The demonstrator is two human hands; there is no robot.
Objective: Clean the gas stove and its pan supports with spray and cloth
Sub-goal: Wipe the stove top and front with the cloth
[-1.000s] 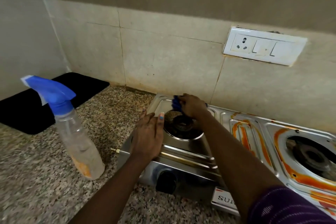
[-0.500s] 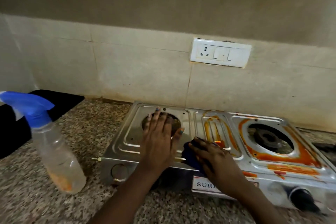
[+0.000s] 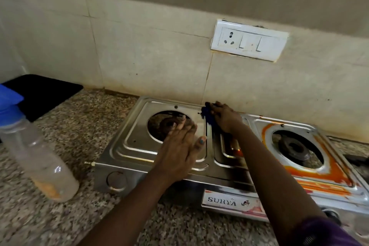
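A person's right hand (image 3: 224, 119), gripping a dark blue cloth (image 3: 208, 119), has swept from the front edge to the back rim of the steel two-burner gas stove (image 3: 127, 146); the left hand (image 3: 179, 152) lies flat, steadying it (orange stains remain rightward, so wiping is likely unfinished). The blue-capped clear spray bottle (image 3: 34, 156) stands aside.

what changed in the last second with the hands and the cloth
The right hand swept the blue cloth from the back of the stove down to its front edge, then back up beside the left burner, gripping it throughout. The left hand slid from the stove's left edge onto the burner area, staying flat. The spray bottle stayed put.
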